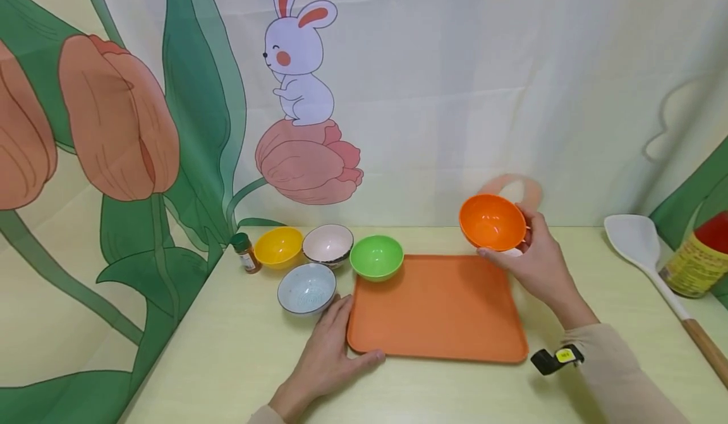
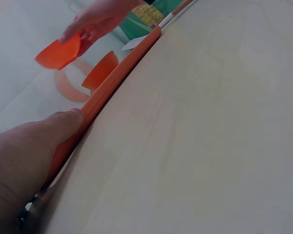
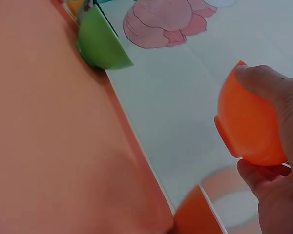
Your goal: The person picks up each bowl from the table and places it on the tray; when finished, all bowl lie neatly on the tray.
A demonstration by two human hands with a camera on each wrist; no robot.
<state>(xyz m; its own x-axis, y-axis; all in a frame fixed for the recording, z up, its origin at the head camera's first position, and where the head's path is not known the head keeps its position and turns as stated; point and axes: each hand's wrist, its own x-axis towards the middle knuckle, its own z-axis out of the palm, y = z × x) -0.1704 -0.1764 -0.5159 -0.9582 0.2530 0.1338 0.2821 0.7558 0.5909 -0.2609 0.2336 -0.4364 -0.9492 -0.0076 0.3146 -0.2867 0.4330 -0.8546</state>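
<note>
My right hand (image 1: 543, 263) holds an orange bowl (image 1: 492, 222) raised above the tray's back right corner, its inside facing the head camera. In the right wrist view the thumb lies on that bowl's rim and the fingers are beneath it. Below stands a second orange bowl (image 2: 101, 71) with a pale rim, at the tray's far edge; the raised bowl mostly hides it in the head view. My left hand (image 1: 327, 354) rests at the near left corner of the orange tray (image 1: 438, 310), fingers along its left side, thumb at its front edge.
A green bowl (image 1: 377, 258) stands at the tray's back left corner. Left of it are yellow (image 1: 279, 248), pinkish-white (image 1: 328, 246) and pale blue (image 1: 308, 289) bowls and a green-capped jar (image 1: 246, 253). At right lie a white spatula (image 1: 634, 237) and a yellow, red-topped container (image 1: 696, 263).
</note>
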